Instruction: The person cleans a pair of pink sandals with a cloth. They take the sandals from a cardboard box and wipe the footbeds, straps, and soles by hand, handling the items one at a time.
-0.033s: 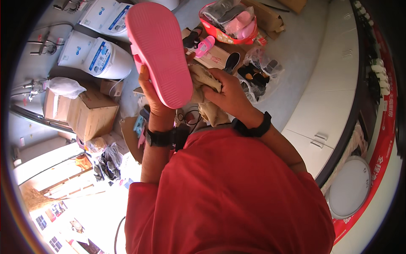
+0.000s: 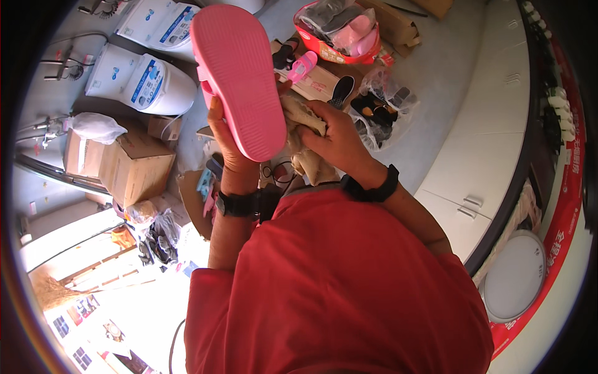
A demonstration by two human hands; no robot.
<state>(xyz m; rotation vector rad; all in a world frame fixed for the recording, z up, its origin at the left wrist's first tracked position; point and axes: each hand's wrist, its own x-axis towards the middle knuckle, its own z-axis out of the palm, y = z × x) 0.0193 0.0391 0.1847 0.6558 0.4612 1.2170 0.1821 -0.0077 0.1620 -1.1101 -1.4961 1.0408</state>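
From where I stand, the change is slight: the large pink slipper with a ribbed sole (image 2: 240, 84) has drifted a touch to the person's right, and the left hand (image 2: 232, 149) has shifted along with it. The slipper is raised in front of the body, tilted, its sole facing the wearer and its strap just showing past the left edge. The left hand is curled around it, thumb along the near left side, the rest of its grip mostly hidden behind the sole. The right hand (image 2: 334, 134) stays almost where it was, fingers closed on a crumpled tan cloth-like wad (image 2: 306, 165), so the gap between the two hands narrows a little. Whether the wad touches the slipper's edge, I can't tell. I take this as a small adjustment of the left hold, with the work otherwise at the same point: both grips are kept and neither item is put down. Beyond the right hand lie a black dotted shoe (image 2: 342, 91) and a clear plastic bag of dark footwear (image 2: 405, 115); farther past it sits a red tub (image 2: 324, 50) heaped with wrapped shoes. Well to the left of the left hand stands a brown cardboard box (image 2: 146, 171).
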